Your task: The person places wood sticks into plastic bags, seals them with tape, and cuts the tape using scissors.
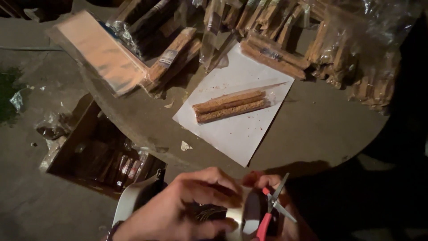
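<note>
A: Two hands meet at the bottom edge of the head view, low over the near rim of a round grey table (pixel 312 129). The left hand (pixel 187 209) curls its fingers over a strip of shiny tape (pixel 235 214); the grip is pressed together, pinching the tape between thumb and fingers.

B: And the right hand (pixel 276 209)?

A: It is mostly hidden behind the left. It holds red-handled scissors (pixel 272 207) with the blades spread, right beside the tape. Its grip is wrapped on the handles.

B: Where does the tape come from?

A: A pale band of it (pixel 133 198) runs left from the hand, below the wrist. Whether it ends in a roll cannot be told; the light is dim.

B: What lies on the table?

A: A white sheet of paper (pixel 232 129) sits in the middle, well apart from the hands. On it rests a clear packet of brown sticks (pixel 229 106), lying slantwise. Behind, more wrapped bundles of sticks (pixel 276 53) are heaped along the far rim, and a flat tan packet (pixel 100 51) lies tilted at the left.

B: And off the table?

A: An open cardboard box (pixel 96 151) stands on the floor to the left, with dark packets inside.
</note>
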